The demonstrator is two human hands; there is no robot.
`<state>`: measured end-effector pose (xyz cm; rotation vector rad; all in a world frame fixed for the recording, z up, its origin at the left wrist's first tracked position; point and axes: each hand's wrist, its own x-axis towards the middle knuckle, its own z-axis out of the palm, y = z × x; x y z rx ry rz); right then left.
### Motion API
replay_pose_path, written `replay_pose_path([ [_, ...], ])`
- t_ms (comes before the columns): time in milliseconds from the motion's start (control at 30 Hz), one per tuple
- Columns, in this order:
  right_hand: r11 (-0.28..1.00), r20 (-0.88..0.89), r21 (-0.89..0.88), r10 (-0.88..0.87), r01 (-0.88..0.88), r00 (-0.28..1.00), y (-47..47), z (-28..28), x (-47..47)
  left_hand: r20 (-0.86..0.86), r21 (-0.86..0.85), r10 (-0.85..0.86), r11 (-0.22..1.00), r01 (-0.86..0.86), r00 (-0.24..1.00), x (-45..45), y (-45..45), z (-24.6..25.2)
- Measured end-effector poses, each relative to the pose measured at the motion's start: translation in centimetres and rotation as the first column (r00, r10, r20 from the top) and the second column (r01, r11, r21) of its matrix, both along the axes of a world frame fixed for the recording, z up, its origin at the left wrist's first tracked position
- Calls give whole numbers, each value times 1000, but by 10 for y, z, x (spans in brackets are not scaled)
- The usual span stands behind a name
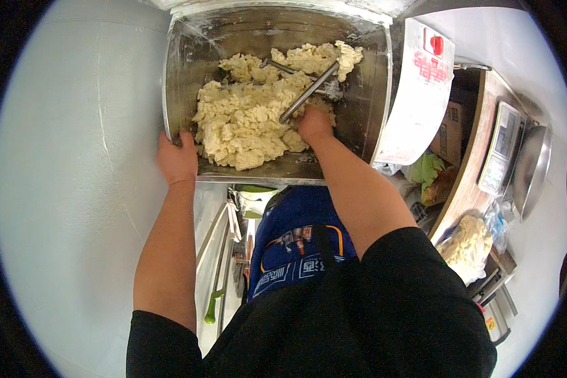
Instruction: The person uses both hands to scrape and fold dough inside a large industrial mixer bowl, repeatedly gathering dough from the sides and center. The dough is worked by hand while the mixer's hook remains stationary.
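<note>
Before me a metal dough mixer bowl (366, 118) holds a large mass of pale, crumbly dough (245, 123). Metal mixing bars (310, 92) cross the bowl on its right side, and a lump of dough clings to the upper end of one. My left hand (177, 158) grips the bowl's left wall near the front corner, thumb inside the rim. Inside the bowl, my right hand (315, 124) reaches down at the dough's right edge, below the slanting bar. Its fingers are hidden by dough and bar, so whether they hold any is unclear.
To the right, the mixer's white side housing (416, 104) carries a red knob (436, 46). Beyond it, a wooden-topped counter (468, 165) bears a digital scale (501, 146), a metal bowl (531, 172) and a plastic bag of pale dough (468, 245). A pale wall (75, 141) stands close on the left.
</note>
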<state>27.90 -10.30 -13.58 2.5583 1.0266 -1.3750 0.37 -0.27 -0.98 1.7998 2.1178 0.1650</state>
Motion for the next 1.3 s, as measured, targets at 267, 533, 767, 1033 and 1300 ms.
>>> replay_pose_path([
  [267, 854, 171, 313, -480, 415, 860, 4, 20, 32, -12, -14, 21, 1000, -21, 1000, 2, -1, 6],
  [533, 974, 95, -197, -96, 114, 991, -21, -19, 24, -3, 41, -6, 999, 6, 1000, -2, 0, -2],
  [767, 939, 234, 34, -339, 341, 911, -12, -3, 16, 28, -7, 28, 1000, -28, 999, 0, 2, 1],
  [1033, 748, 117, 318, -640, 582, 759, -3, 7, 18, -29, -23, 29, 999, -29, 999, -1, 2, 2],
  [1300, 898, 338, 365, -376, 248, 863, -9, -16, 10, -32, -7, 25, 1000, -26, 999, -2, 0, 0],
])
